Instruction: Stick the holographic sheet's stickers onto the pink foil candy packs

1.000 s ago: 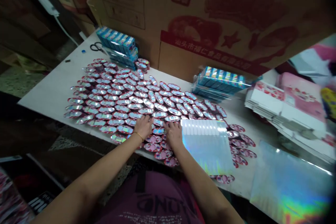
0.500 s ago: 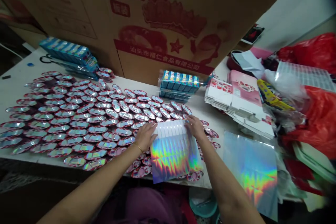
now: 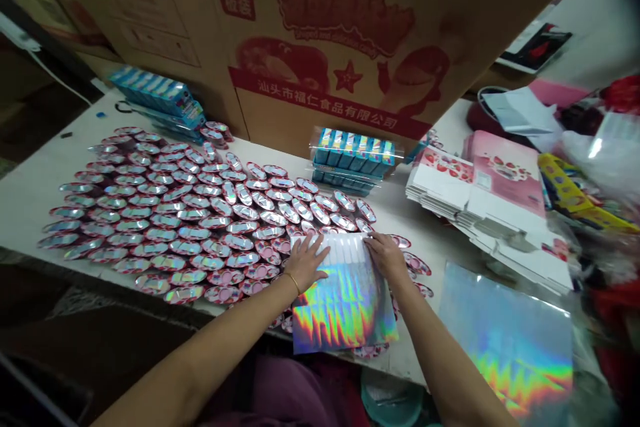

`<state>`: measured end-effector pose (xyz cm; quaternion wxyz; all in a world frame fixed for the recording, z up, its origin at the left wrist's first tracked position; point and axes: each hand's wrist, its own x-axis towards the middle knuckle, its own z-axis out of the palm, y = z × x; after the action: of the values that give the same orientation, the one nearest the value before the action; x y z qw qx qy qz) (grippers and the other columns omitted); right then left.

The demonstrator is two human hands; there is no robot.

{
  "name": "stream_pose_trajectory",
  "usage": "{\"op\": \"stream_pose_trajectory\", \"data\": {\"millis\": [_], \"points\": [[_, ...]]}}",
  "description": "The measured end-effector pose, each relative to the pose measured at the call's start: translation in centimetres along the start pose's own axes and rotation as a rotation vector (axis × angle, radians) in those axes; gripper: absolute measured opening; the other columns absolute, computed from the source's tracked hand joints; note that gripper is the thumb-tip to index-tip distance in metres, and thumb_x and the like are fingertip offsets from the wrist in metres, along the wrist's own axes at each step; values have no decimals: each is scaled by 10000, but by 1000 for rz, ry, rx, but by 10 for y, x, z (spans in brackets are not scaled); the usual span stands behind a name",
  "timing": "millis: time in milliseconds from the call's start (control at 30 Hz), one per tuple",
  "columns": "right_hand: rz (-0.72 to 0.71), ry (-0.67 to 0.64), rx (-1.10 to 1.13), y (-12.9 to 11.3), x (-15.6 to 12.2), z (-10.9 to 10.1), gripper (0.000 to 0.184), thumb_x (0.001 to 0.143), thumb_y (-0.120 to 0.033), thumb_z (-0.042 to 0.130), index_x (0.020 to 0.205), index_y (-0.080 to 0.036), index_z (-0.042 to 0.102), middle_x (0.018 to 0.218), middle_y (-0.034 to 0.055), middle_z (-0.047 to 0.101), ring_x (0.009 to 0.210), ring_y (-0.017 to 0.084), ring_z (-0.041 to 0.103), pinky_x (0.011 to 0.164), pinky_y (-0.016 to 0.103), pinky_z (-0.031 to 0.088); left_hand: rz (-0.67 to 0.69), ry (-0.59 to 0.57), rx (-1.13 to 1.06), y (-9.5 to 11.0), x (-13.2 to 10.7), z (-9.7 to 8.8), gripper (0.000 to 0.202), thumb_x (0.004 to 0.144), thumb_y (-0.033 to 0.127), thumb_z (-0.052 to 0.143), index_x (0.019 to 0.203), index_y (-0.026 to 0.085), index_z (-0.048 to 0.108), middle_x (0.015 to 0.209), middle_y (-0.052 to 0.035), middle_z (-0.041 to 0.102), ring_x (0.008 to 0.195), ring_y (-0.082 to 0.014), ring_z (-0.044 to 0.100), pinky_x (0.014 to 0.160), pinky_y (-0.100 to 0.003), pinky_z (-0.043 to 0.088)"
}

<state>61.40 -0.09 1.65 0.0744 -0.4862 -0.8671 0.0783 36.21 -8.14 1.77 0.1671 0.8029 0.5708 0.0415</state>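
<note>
Your left hand (image 3: 306, 263), fingers wide, and right hand (image 3: 390, 259), pinch unclear, seemingly steady the holographic sheet (image 3: 345, 313) at its ten and two o'clock.

A: Hands shown?
B: Two: one left hand (image 3: 306, 263) and one right hand (image 3: 387, 257); one bracelet (image 3: 293, 282).
A: Iridescent sheets (image 3: 345, 327)?
B: Two in view: one beneath the hands, a second sheet (image 3: 505, 320) at right. Whether either is layered cannot be told.
A: Bundles of blue boxes (image 3: 155, 95)?
B: Two; the other bundle (image 3: 350, 153) is central.
A: Red-rimmed oval pieces (image 3: 195, 232)?
B: Dozens; overlap prevents exact counting.
A: Stacks of flat cartons (image 3: 490, 213)?
B: One, layers not countable.
</note>
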Motion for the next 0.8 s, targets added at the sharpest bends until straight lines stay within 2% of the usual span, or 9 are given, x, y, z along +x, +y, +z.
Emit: {"op": "stream_pose_trajectory", "data": {"millis": [100,200,333,433,467,533,633,733,800], "points": [[-61,-48,-3,-1,-7,-31,233,844,-224,419,870,-178,646,944,94,640,883,208,549,790,339,390,-42,5,-24,11,-4,7,591,754,464,547,1297,312,369,1443,-33,240,1323,-309,154,1032,-530,193],[-66,-80,-1,-19,-12,-81,214,827,-268,442,784,-190,637,776,83,647,769,213,568,715,336,398,-62,15,-69,16,-7,11,520,804,431,485,1296,311,367,1444,-21,238,1326,-291,156,1035,-533,191],[-50,-73,247,-76,-11,-145,222,830,-326,420,811,-243,625,789,59,645,744,184,583,675,303,416,-48,-31,-180,10,-5,4,501,790,351,520,1274,292,402,1429,-25,275,1325,-282,164,1042,-535,177],[-12,-65,467,-128,-2,-168,192,817,-338,453,831,-260,628,809,47,644,738,172,582,664,289,426,-26,-27,-388,1,-6,-8,399,806,247,472,1204,253,490,1379,-32,372,1305,-239,242,1061,-493,172],[14,-58,539,-143,2,-168,181,808,-336,472,836,-259,632,809,45,645,736,170,579,666,289,429,-48,7,-498,-3,-9,-12,363,816,231,442,1170,237,524,1350,-41,416,1285,-219,291,1060,-462,198],[111,-58,705,-170,10,-157,174,787,-342,502,818,-245,643,794,41,649,727,170,577,666,291,434,-179,118,-788,-13,-24,-23,320,834,254,395,1085,200,586,1249,-68,523,1195,-193,423,1016,-393,301],[353,-105,1045,-203,19,-118,190,734,-368,554,748,-201,644,737,35,653,673,158,571,627,280,439,-498,257,-1312,-33,-62,-41,407,844,408,345,978,153,632,1035,-89,642,958,-182,581,829,-319,446],[582,-125,1318,-231,22,-73,212,643,-372,631,694,-167,638,627,16,626,562,119,531,548,242,412,-699,252,-1701,-59,-106,-57,572,808,568,319,950,114,636,904,-106,664,793,-165,611,658,-262,457],[692,-135,1423,-248,22,-48,226,586,-360,674,680,-158,640,568,-2,598,520,104,511,511,224,384,-744,237,-1793,-75,-130,-64,560,759,588,424,924,99,642,845,-104,662,717,-138,600,588,-218,426]]}}
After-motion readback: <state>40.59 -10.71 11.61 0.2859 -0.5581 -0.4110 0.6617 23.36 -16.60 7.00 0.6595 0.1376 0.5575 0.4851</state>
